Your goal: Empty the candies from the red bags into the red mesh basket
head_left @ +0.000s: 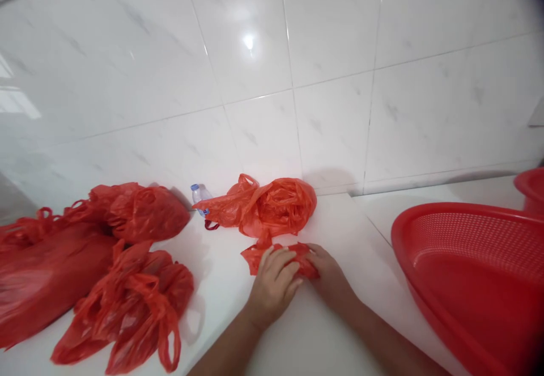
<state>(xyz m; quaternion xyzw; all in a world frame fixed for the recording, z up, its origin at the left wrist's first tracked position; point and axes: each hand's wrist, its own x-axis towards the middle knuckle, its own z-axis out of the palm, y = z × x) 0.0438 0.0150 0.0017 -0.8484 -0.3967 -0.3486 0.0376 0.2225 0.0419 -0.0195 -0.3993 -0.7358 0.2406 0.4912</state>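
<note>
No txt, nos., brands or signs legible anywhere in view. Bluish marking (204, 212) on the small, blue-capped, clear plastic btl (199, 196) is too tiny & blurred to make out.

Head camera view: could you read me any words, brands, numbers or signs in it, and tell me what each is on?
None can be read.
Clear bottle with a blue cap: blue marking, too small and blurred to read.
Crumpled red plastic bag under the left hand: no lettering visible; partly covered.
Other red plastic bags: none visible.
Red perforated basket: none visible.
Wall tiles: only grey veining.
</note>
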